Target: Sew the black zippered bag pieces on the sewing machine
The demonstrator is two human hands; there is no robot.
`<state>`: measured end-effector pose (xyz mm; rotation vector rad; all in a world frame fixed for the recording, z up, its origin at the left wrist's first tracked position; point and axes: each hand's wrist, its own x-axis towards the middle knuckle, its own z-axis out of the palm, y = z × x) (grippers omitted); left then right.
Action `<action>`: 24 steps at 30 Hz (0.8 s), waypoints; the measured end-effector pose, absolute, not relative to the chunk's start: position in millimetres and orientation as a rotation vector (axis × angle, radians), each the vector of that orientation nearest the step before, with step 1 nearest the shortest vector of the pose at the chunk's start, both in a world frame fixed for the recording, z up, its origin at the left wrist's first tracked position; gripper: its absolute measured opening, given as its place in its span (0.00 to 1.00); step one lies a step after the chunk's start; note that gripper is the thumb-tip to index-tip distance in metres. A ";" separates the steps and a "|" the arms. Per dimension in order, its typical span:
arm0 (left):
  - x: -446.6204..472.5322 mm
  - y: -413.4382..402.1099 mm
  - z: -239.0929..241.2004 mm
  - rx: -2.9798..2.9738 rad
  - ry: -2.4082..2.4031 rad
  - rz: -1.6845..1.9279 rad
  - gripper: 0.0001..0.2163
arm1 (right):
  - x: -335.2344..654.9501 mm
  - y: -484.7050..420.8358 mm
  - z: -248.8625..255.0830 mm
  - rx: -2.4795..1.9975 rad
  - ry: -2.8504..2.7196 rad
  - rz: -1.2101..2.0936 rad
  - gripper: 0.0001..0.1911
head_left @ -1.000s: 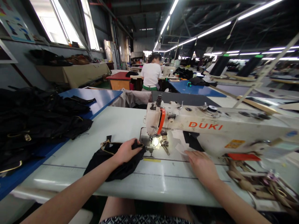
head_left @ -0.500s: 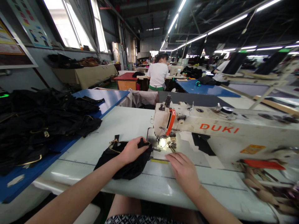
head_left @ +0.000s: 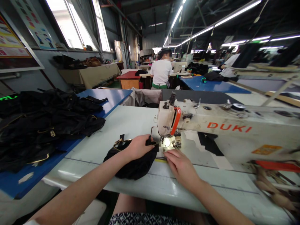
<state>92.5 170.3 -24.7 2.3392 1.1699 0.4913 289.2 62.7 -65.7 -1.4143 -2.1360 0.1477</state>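
Observation:
A black fabric piece point(head_left: 138, 168) with a gold-coloured zipper point(head_left: 119, 142) lies bunched on the pale sewing table, left of the needle. My left hand point(head_left: 140, 147) grips its upper right edge, thumb and fingers closed on the cloth. On the other side, my right hand point(head_left: 181, 164) rests by the front of the lit needle plate point(head_left: 166, 142). Its fingertips are pressed together just right of the fabric's edge; anything between them is too small to make out. The white sewing machine point(head_left: 199, 122), marked DUKI, stands above and to the right of both hands.
A heap of black zippered pieces point(head_left: 47, 122) covers much of the blue table point(head_left: 70, 147) at left. Dark and white scraps point(head_left: 209, 145) lie under the machine arm. Further back, a person in a white shirt point(head_left: 161, 73) sits at another machine.
My right hand has moved in toward the needle plate and the fabric's edge. My left hand keeps hold of the black fabric. The whole view has shifted slightly.

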 end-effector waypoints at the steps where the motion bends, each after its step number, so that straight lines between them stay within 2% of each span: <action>1: 95.0 170.8 -25.7 2.341 1.191 0.481 0.07 | 288.8 63.6 -64.9 -1.436 -2.157 0.137 0.14; 10: 121.6 170.1 -41.1 2.334 1.375 0.275 0.08 | 275.0 63.7 -65.3 -1.527 -2.295 -0.039 0.09; 24: 133.4 166.6 -26.9 2.601 1.430 0.121 0.10 | 278.1 63.3 -68.1 -1.516 -2.284 0.012 0.10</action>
